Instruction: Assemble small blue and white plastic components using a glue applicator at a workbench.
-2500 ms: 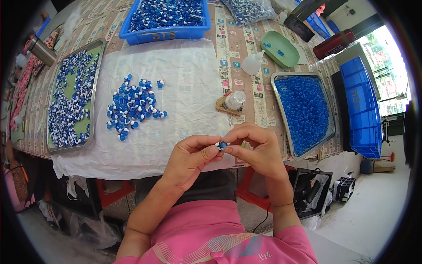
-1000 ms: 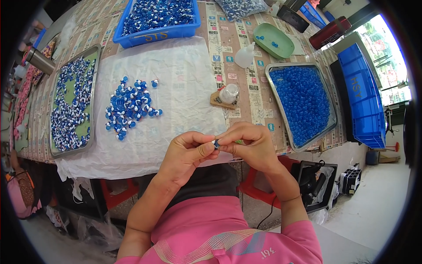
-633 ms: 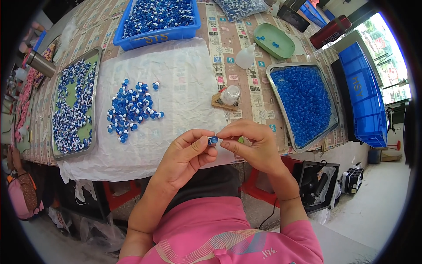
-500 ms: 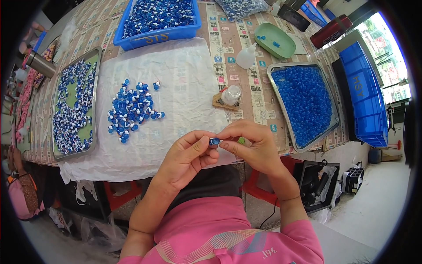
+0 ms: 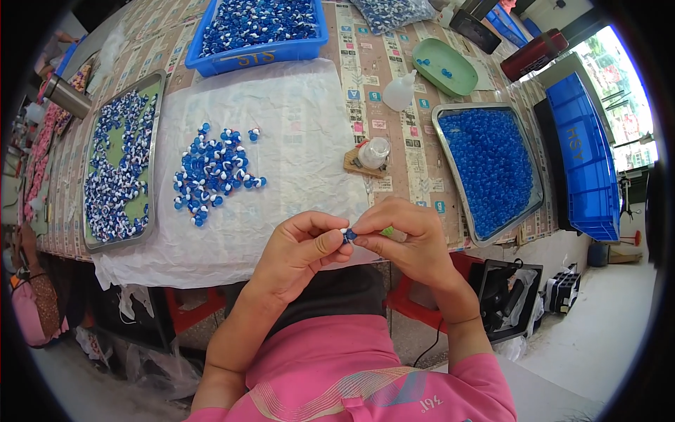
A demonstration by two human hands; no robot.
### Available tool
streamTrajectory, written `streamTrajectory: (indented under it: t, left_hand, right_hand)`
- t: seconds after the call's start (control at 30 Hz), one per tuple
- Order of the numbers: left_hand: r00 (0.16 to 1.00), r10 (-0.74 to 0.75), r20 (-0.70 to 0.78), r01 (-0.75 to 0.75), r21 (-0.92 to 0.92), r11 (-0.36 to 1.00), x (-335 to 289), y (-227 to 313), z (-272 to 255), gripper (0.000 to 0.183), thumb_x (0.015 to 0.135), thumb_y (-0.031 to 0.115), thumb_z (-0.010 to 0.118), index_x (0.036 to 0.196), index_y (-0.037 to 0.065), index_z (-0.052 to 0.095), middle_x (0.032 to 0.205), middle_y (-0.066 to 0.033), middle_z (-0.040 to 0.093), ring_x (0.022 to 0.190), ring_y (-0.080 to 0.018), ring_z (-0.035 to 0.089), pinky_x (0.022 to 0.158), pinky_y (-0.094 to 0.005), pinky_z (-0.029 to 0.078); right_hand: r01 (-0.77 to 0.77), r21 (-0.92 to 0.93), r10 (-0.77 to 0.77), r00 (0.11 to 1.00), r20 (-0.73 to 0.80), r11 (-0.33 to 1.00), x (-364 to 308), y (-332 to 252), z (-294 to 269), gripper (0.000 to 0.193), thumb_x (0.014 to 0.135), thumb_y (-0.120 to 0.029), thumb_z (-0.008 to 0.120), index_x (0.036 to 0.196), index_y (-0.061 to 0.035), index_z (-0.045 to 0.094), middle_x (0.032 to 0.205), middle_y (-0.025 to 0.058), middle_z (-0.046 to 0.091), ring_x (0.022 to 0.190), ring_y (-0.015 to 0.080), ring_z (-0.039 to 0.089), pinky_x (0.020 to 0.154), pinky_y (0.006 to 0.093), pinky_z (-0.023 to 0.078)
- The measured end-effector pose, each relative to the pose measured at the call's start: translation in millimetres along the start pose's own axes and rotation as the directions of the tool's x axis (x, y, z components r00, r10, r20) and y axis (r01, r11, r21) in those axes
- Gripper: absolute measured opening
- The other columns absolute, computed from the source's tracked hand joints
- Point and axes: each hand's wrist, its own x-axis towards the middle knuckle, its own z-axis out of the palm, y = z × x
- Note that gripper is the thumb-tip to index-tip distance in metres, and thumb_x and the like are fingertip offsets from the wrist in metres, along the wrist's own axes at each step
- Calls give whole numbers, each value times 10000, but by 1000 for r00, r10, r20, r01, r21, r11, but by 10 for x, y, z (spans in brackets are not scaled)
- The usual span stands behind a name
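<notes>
Item: one small, rounded blue-and-white piece (image 5: 349, 235), apparently hard plastic. Location: between your fingertips, over the near part of the crinkled white sheet (image 5: 299, 165). Hands: your left hand (image 5: 297, 253) and right hand (image 5: 413, 245) both pinch it narrowly. Handling: likely light, stiff, slippery; grip opposite sides, thumb against forefinger. Looks: mainly blue, some white; finer detail covered.

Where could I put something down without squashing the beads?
The biggest bare patch is the white paper between the bead pile and the little jar, beyond the left hand. A strip of table between that jar and the blue-bead tray looks free too. It's crowded in that tray and the blue tub, both full.
</notes>
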Motion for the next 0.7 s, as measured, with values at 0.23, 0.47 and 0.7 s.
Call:
streamTrajectory:
  t: [0.23, 0.47, 0.7]
  left_hand:
    - [988, 155, -10, -147, 270, 951, -31, 68, 115, 163, 867, -18, 678, 1029, 0, 669, 990, -94, 684, 888, -158, 673, 812, -282, 570]
    - [969, 243, 45, -246, 295, 923, -15, 36, 62, 180, 841, -69, 681, 1006, 4, 681, 1036, -83, 664, 964, -152, 644, 864, -271, 540]
    - [956, 293, 28, -281, 383, 880, -45, 49, 66, 165, 837, -90, 672, 971, 1, 703, 1012, -86, 673, 942, -141, 644, 833, -247, 536]
  right_hand:
    - [19, -76, -22, 999, -41, 997, -13, -89, 13, 202, 723, 20, 774, 912, -27, 721, 871, 70, 708, 828, 197, 661, 728, 296, 511]
    - [51, -111, -58, 997, -56, 992, -29, -65, 29, 223, 711, 21, 784, 919, -29, 722, 881, 63, 708, 824, 196, 658, 719, 302, 510]
    - [89, -125, -96, 994, -57, 988, -4, -67, 79, 192, 706, 48, 773, 873, -36, 729, 844, 65, 705, 793, 186, 657, 684, 286, 506]
